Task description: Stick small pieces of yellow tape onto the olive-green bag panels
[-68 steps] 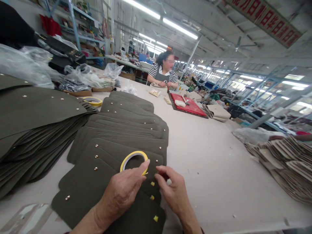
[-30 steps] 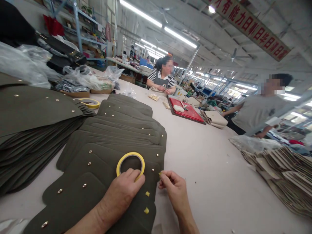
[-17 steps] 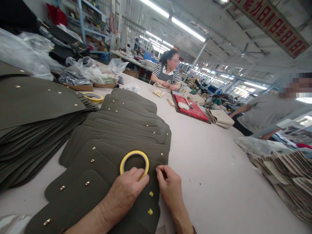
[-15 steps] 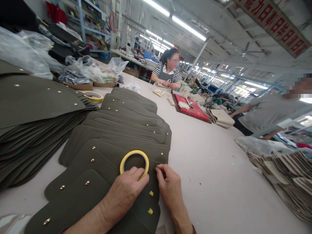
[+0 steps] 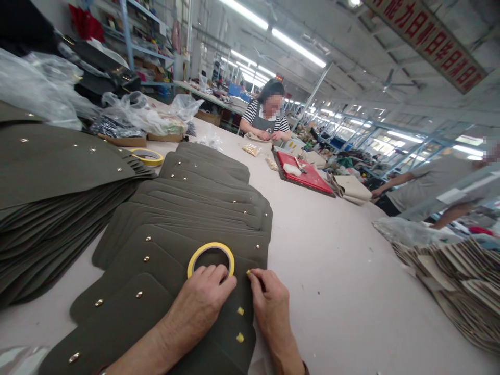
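My left hand (image 5: 207, 291) is closed on the near rim of a yellow roll of tape (image 5: 191, 260), held over dark olive panels. At the panels' right edge, my right hand (image 5: 271, 297) pinches a small bit of yellow tape (image 5: 249, 272) between thumb and forefinger. Two more yellow tape pieces (image 5: 240, 311) are stuck on the nearest dark panel (image 5: 156, 333), between and below my hands. The fanned stack of dark panels (image 5: 175, 208) has rounded corners and small gold studs (image 5: 146, 259).
Another pile of dark panels (image 5: 58, 172) lies at left, near a second tape roll (image 5: 146, 156). A red board (image 5: 304, 172) and bags of gold parts (image 5: 251, 149) are farther back. Beige pieces (image 5: 461, 286) are stacked at right. One person (image 5: 265, 117) works across the table; another (image 5: 429, 182) stands right.
A yellow tape bit now shows at my right fingertips. My left hand and the roll have shifted slightly left. The person across the table has bent their head down.
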`<act>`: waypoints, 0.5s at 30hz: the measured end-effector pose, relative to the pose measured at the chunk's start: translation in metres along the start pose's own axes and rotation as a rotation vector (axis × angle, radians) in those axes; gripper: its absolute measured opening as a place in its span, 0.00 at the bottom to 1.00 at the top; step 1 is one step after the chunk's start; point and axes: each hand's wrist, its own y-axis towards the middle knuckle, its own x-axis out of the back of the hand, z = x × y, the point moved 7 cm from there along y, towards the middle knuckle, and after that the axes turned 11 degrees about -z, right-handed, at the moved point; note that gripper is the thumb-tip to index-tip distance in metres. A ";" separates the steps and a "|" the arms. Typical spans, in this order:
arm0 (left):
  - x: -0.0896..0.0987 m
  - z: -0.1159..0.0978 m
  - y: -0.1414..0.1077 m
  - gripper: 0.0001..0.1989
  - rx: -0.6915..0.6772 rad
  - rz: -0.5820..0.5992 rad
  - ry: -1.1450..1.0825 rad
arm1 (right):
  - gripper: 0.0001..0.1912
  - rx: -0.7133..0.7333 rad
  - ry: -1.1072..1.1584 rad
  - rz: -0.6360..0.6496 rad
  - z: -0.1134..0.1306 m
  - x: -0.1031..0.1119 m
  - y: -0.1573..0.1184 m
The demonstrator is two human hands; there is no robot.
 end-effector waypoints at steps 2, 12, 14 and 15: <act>0.001 0.000 -0.001 0.09 -0.004 -0.023 0.000 | 0.09 0.025 -0.035 0.003 0.002 -0.004 0.002; 0.000 0.013 -0.004 0.11 -0.110 -0.278 -0.204 | 0.07 0.316 -0.187 -0.008 -0.006 -0.024 -0.008; 0.012 0.013 -0.003 0.11 -0.108 -0.343 -0.265 | 0.07 0.332 -0.149 0.056 -0.003 -0.021 -0.013; 0.020 0.012 -0.003 0.11 -0.108 -0.379 -0.296 | 0.08 0.302 -0.117 0.092 0.000 -0.018 -0.015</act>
